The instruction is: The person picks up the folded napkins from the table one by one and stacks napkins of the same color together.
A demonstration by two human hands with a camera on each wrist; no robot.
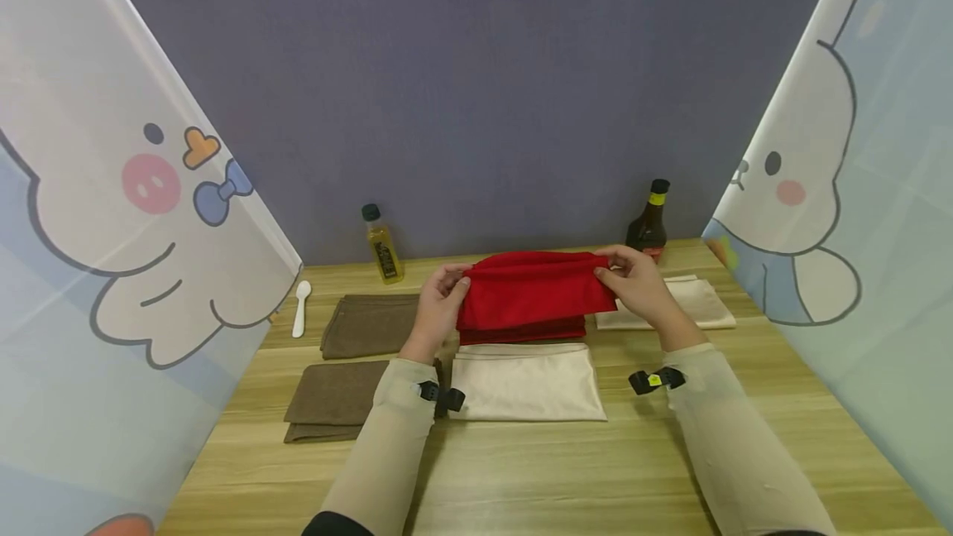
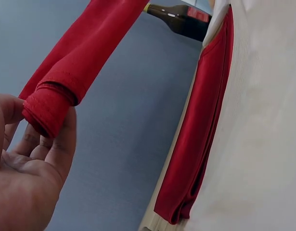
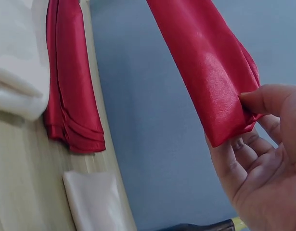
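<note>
The two long pale sleeves point(image 1: 387, 457) come first, reaching over the wooden table point(image 1: 558, 478). The left hand point(image 1: 438, 308) pinches one end of a bright red cloth point(image 1: 536, 296), and the right hand point(image 1: 638, 286) pinches the other end. Each thumb presses on one side with fingers tucked behind, so both hands are closed on the cloth. The cloth is folded and up in the air, over a dark red cloth point(image 1: 551, 329) lying on the table. That lower cloth looks folded too, but most of it is hidden, so I can't be sure how far back it goes. A white cloth point(image 1: 529, 387) lies in front of it. The right arm blocks part of a cream cloth point(image 1: 703, 304). On the left are a far brown cloth point(image 1: 368, 329) and a near brown cloth point(image 1: 335, 395), partly behind the left arm. A white spoon point(image 1: 300, 308) lies beyond them. By the grey wall point(image 1: 476, 106) stand a yellow oil bottle point(image 1: 383, 251) and a dark bottle point(image 1: 646, 230), its bottom partly behind the right hand.
</note>
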